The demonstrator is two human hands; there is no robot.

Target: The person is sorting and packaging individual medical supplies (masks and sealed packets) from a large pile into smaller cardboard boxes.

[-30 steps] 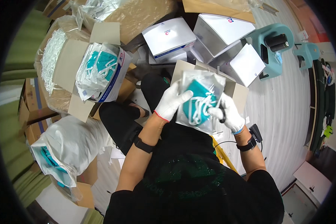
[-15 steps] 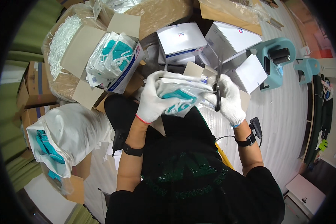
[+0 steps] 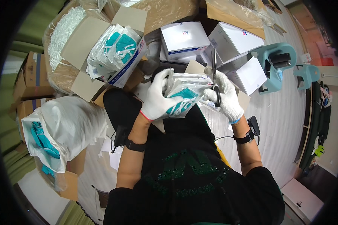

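Observation:
White knit gloves cover both hands. My left hand (image 3: 154, 99) grips a small stack of teal face masks in clear plastic bags (image 3: 183, 98), thumb across the front one. Close to the stack's right side, my right hand (image 3: 229, 99) is closed around a pair of black-handled scissors (image 3: 214, 69), whose blades point up and away from me. Whether the right fingertips also touch the bags I cannot tell. Left of my hands stands an open white-and-blue box (image 3: 127, 75), packed with more bagged teal masks (image 3: 118, 44).
At the left a white sack (image 3: 73, 122) holds loose teal masks (image 3: 45, 139). Behind it are brown cartons (image 3: 35, 77) and a bag of white straps (image 3: 67, 32). White boxes (image 3: 186, 37) stand beyond my hands. A teal plastic stool (image 3: 283, 77) is at the right.
The bagged masks have shifted slightly right and spread a little in my left hand. The scissors stay in my right hand, tilted slightly differently. The whole view has turned a little.

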